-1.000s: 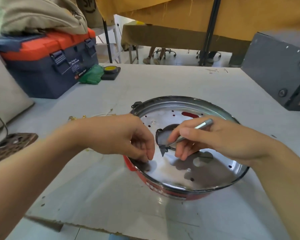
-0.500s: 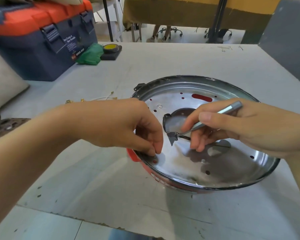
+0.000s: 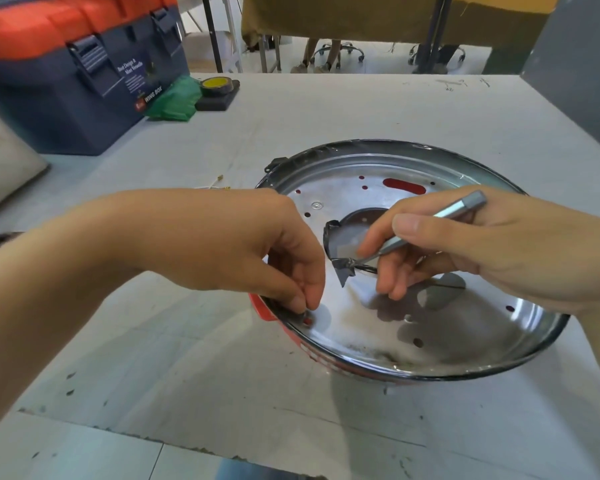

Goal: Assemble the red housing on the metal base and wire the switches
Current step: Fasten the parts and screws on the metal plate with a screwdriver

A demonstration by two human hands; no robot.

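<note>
Pinched between thumb and fingertips, the left hand [image 3: 257,258] grips something very small right at the near-left edge of the metal base [image 3: 465,351], just above a small hole [image 3: 307,321] that shows red through it; the piece itself is hidden under the fingertips, so whether it is a screw cannot be told. Its other fingers curl down beside the rim. The right hand [image 3: 492,251] holds a slim grey screwdriver [image 3: 433,225] the way one holds a pen, thumb on top and fingers curled under, with the tip pointing toward the ragged central opening [image 3: 347,237] of the base and hovering over the plate.

That shiny round base lies on the tabletop [image 3: 222,375] directly in front of the person, dished side up, and the red housing [image 3: 267,311] sits beneath it, visible only as a red band along the near-left rim and through the slot and holes in the plate.

Judging from this, the step in hand is fastening the base to the housing, probably by seating a small fastener in that near-left hole; no wiring is under way yet. Next the piece likely has to be stood upright in the hole, and the screwdriver brought across from the centre to meet it while the left fingers steady it.

Further off, a blue and orange toolbox [image 3: 77,71] stands at the far left, with a green cloth [image 3: 174,98] and a roll of yellow tape [image 3: 215,85] beside it, and some thin wires [image 3: 212,183] lie behind the left wrist.
</note>
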